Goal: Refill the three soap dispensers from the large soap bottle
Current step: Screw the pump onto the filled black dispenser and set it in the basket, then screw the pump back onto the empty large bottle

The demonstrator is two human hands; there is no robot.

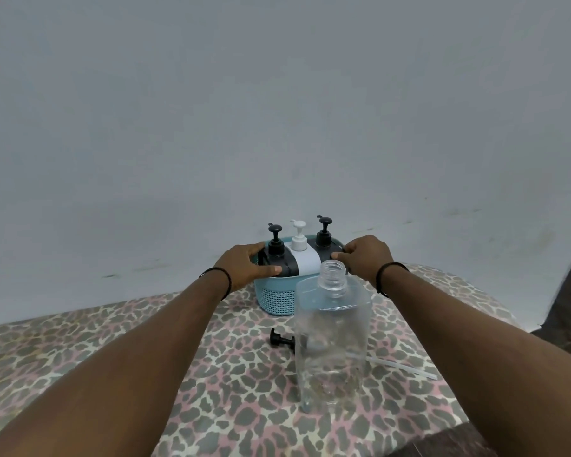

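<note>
Both arms stretch straight forward over the table [145, 351], which wears a leopard-print cover and stands against a plain grey wall [277, 94]. The left hand [244, 263] grips the left side of a light blue basket [274, 298], thumb along its near edge and fingers over the rim. The right hand [365, 257] grips the right side the same way, fingers curled on the rim. A dark band circles each wrist.

Nearer the camera stands the big clear bottle [332, 341], upright, uncapped and nearly empty. In the basket three dispensers stand in a row, pumps fitted: a dark one [276, 257] on the left, a white one [302, 255] in the middle, another dark one [323, 242] on the right. A black pump head [281, 341] lies on the table behind the bottle, its clear tube [406, 367] showing to the right.
</note>
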